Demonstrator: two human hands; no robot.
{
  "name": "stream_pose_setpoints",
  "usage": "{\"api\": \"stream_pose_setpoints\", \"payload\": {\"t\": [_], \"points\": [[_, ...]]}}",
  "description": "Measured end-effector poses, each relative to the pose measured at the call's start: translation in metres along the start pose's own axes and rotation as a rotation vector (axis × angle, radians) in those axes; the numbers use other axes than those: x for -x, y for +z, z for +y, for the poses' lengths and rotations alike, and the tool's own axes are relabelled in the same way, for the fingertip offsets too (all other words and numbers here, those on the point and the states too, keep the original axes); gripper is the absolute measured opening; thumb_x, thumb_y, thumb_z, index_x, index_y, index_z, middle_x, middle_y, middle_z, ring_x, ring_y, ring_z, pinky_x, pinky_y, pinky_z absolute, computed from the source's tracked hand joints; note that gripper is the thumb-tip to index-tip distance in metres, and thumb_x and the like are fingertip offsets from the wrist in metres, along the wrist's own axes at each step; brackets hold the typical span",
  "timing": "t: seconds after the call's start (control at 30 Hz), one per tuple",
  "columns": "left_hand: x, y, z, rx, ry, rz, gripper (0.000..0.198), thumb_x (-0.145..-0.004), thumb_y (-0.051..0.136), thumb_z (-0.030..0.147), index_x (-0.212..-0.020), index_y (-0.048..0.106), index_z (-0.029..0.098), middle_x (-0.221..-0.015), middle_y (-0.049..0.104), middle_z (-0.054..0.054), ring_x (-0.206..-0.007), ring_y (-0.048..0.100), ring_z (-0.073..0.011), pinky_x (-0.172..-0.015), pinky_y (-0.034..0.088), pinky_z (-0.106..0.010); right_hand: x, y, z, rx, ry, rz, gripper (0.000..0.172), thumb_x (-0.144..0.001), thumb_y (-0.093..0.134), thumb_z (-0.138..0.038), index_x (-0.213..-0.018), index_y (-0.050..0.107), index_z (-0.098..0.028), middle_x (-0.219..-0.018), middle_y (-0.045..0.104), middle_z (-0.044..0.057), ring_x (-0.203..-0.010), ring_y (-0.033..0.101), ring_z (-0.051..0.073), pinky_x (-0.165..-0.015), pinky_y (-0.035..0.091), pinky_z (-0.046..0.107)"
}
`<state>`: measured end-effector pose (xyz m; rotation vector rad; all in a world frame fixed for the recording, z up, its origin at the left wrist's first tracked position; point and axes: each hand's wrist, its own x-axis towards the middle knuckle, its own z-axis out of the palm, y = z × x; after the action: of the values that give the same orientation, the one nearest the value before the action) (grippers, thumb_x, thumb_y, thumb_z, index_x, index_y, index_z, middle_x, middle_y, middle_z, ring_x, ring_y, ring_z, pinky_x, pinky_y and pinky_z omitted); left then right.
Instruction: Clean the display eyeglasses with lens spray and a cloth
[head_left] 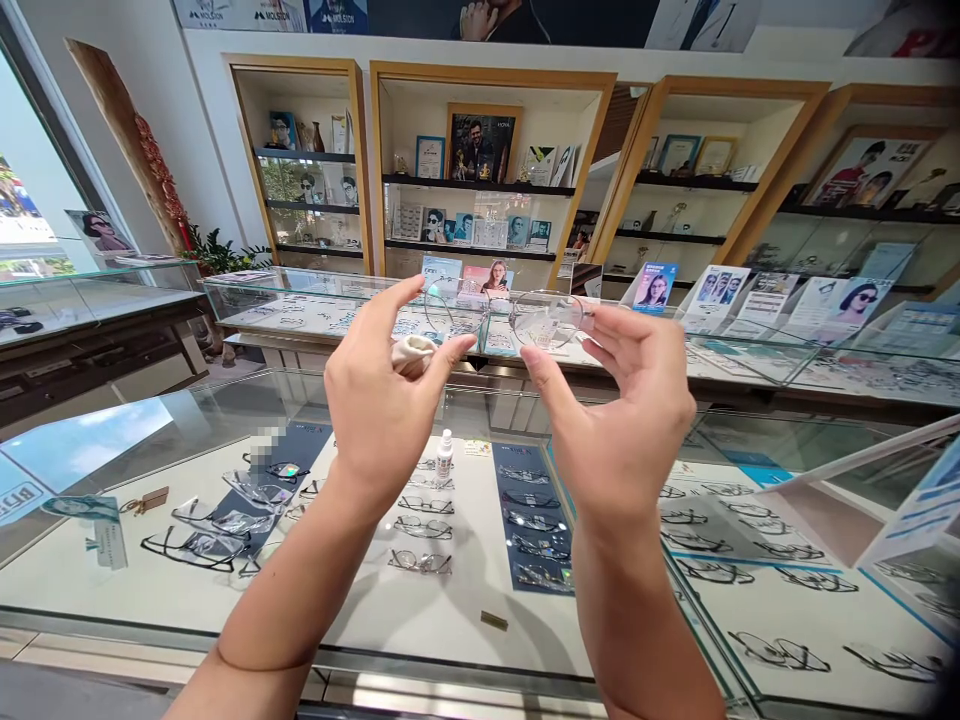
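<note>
A pair of thin-rimmed eyeglasses is held up in front of me, above the glass counter. My left hand grips the left side of the frame between thumb and index finger. A crumpled whitish cloth is tucked under the curled fingers of that same hand. On the other side, my right hand pinches the right rim near the hinge, thumb below and fingers above. Both round lenses look clear, and the shelves show through them. The temples are hard to make out.
Below the hands is a glass display counter with rows of eyeglasses. A small white spray bottle stands there. Several spectacles lie at the left. A folded display card stands at the right; another glass case runs behind.
</note>
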<state>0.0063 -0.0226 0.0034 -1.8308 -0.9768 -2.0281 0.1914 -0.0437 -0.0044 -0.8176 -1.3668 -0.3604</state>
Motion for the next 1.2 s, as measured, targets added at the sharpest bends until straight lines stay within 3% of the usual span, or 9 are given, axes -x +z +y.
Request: {"api": "stream_pose_setpoints", "payload": {"t": [0.2, 0.43, 0.73, 0.93, 1.2], "points": [[0.002, -0.001, 0.000, 0.017, -0.016, -0.011, 0.050, -0.097, 0.078, 0.055, -0.139, 0.071, 0.028, -0.136, 0.078, -0.009, -0.112, 0.079, -0.0244, -0.084, 0.067, -0.032, 0.002, 0.000, -0.006, 0.002, -0.014, 0.016, 0.047, -0.097, 0.079, -0.039, -0.139, 0.061, -0.029, -0.133, 0.068, 0.011, -0.128, 0.070, 0.033, -0.111, 0.062, 0.061], [0.002, 0.000, 0.003, 0.023, -0.011, 0.023, 0.057, -0.096, 0.078, 0.058, -0.142, 0.070, 0.025, -0.138, 0.078, -0.011, -0.122, 0.077, -0.0272, -0.082, 0.067, -0.031, 0.004, 0.003, -0.003, -0.077, -0.013, 0.015, 0.058, -0.097, 0.079, -0.042, -0.149, 0.054, -0.031, -0.142, 0.063, 0.014, -0.138, 0.065, 0.036, -0.117, 0.057, 0.062], [0.004, 0.003, 0.000, 0.008, 0.008, 0.048, 0.056, -0.097, 0.079, 0.056, -0.142, 0.071, 0.025, -0.140, 0.078, -0.010, -0.122, 0.078, -0.0273, -0.091, 0.069, -0.036, 0.006, 0.008, -0.005, -0.050, -0.036, 0.043, 0.054, -0.099, 0.077, -0.037, -0.148, 0.056, -0.030, -0.142, 0.066, 0.014, -0.138, 0.066, 0.036, -0.116, 0.058, 0.062], [0.003, 0.001, 0.003, 0.033, -0.058, 0.023, 0.055, -0.095, 0.081, 0.056, -0.140, 0.071, 0.026, -0.141, 0.077, -0.009, -0.122, 0.078, -0.0285, -0.092, 0.069, -0.037, 0.006, 0.011, -0.005, -0.092, -0.014, 0.040, 0.058, -0.098, 0.078, -0.035, -0.151, 0.056, -0.028, -0.147, 0.064, 0.013, -0.143, 0.064, 0.035, -0.120, 0.055, 0.063], [0.000, 0.000, 0.006, 0.062, -0.118, -0.024, 0.052, -0.093, 0.083, 0.055, -0.137, 0.071, 0.027, -0.139, 0.077, -0.010, -0.130, 0.075, -0.0312, -0.082, 0.070, -0.035, 0.005, 0.011, -0.011, -0.092, -0.032, 0.077, 0.055, -0.096, 0.079, -0.027, -0.147, 0.058, -0.028, -0.146, 0.064, 0.011, -0.142, 0.064, 0.033, -0.120, 0.054, 0.063]]}}
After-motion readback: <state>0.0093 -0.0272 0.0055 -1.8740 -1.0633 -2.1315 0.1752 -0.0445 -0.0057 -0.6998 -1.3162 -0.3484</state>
